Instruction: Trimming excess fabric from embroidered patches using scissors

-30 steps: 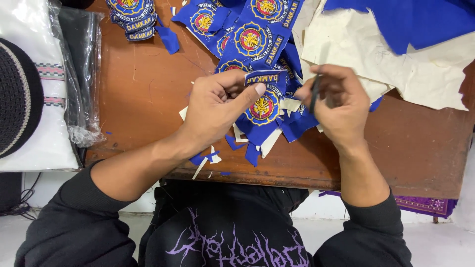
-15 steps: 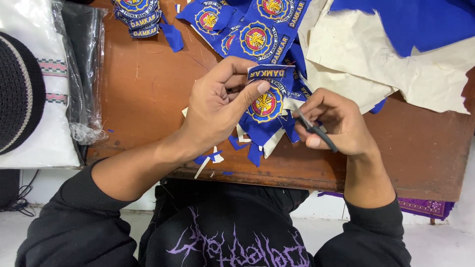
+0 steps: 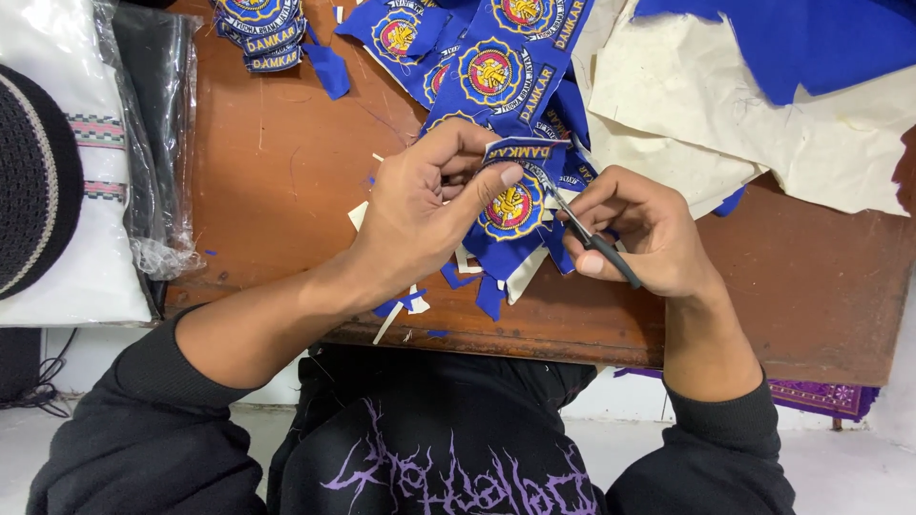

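Head-camera view, looking down on a brown wooden table (image 3: pixel 286 191). Centre of the frame: the left hand (image 3: pixel 425 205) is closed on a blue embroidered patch (image 3: pixel 513 205) with a round gold and red emblem, the thumb pressed on its face and the fingers curled behind its upper edge. The patch is lifted slightly off the table, just above a cluster of blue and cream fabric offcuts (image 3: pixel 477 277) lying near the table's front edge.

Right of centre: the right hand (image 3: pixel 639 234) is closed around a small black-handled cutting tool (image 3: pixel 596 243), apparently thread snips. Its handle runs diagonally down to the right across the fingers; its tip meets the right edge of the patch. How far the blades are apart cannot be told.

Upper centre: uncut sheets of identical blue patches (image 3: pixel 496 57) lie overlapping. Upper left of centre: a small stack of trimmed patches (image 3: pixel 256 33). Upper right: cream backing fabric (image 3: pixel 763 114) partly covered by plain blue cloth (image 3: pixel 811 38).

Left edge: a folded white cloth (image 3: pixel 72 238) with a patterned band, a dark knitted cap (image 3: pixel 33 181) resting on it, and a dark item in clear plastic wrap (image 3: pixel 153 143) beside it.

Bottom: the person's black sleeves and black garment with purple print (image 3: pixel 448 467).
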